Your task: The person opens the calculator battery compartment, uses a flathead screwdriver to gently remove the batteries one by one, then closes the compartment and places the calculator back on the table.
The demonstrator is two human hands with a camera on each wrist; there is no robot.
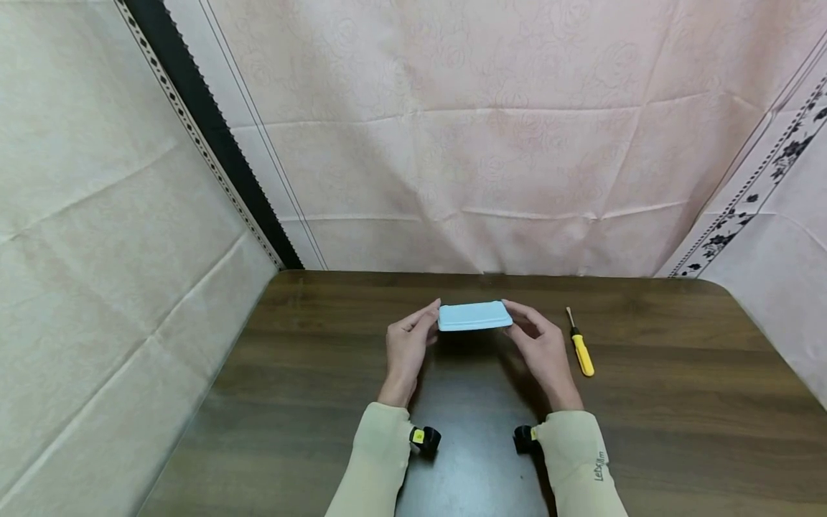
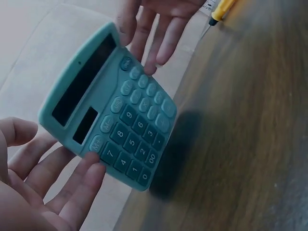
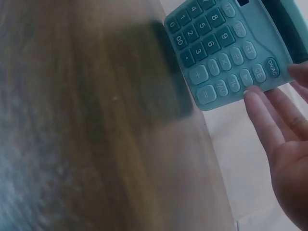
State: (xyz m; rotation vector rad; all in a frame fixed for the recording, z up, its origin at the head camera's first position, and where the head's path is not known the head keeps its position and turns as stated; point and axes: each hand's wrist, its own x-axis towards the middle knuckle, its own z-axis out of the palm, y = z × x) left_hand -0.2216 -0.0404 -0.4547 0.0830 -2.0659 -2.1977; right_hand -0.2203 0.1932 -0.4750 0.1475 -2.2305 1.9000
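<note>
Left hand (image 1: 407,348): I hold the calculator (image 1: 474,316) by its left edge with my fingers (image 2: 91,175).
Calculator position: raised between my hands, above the wooden tabletop (image 1: 310,402), keys (image 2: 132,143) and dark display (image 2: 86,79) showing in the left wrist view.
Right hand (image 1: 543,352): I grip the opposite edge, a fingertip (image 3: 297,72) beside the ON/AC key (image 3: 273,67).
Screwdriver (image 1: 583,353): yellow-handled, on the tabletop just right of that hand, tip pointing away.
</note>
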